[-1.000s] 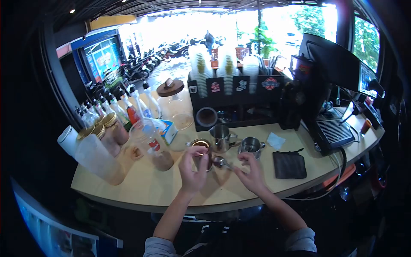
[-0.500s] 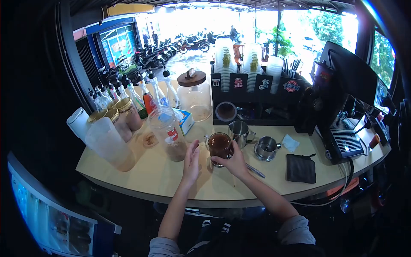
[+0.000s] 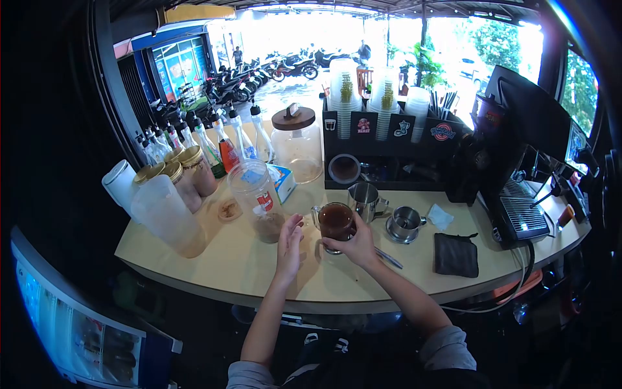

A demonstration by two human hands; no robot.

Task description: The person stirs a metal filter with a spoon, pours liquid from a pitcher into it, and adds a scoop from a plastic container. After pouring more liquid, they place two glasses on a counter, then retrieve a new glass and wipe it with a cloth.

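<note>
A clear glass mug (image 3: 336,222) of dark brown drink stands near the middle of the counter, its handle on the left. My right hand (image 3: 353,242) wraps round the mug's right side, thumb across the front. To its left, my left hand (image 3: 291,245) is held upright with fingers stretched out, holding nothing, beside a clear plastic jar (image 3: 254,201) with brown powder in it. Behind the mug stands a steel pitcher (image 3: 365,201). A small metal drip filter (image 3: 405,223) sits to the right. A metal utensil (image 3: 389,258) lies partly behind my right hand.
A dark folded cloth (image 3: 455,254) and a white tissue (image 3: 441,216) lie on the right, before the espresso machine (image 3: 522,214). A black cup rack (image 3: 389,152) stands behind. Left are a translucent pitcher (image 3: 165,214), gold-lidded jars (image 3: 196,170) and several pump bottles (image 3: 228,150).
The view has shifted slightly. My right hand stays on the mug, and the fingers of my left hand have curled in a little.
</note>
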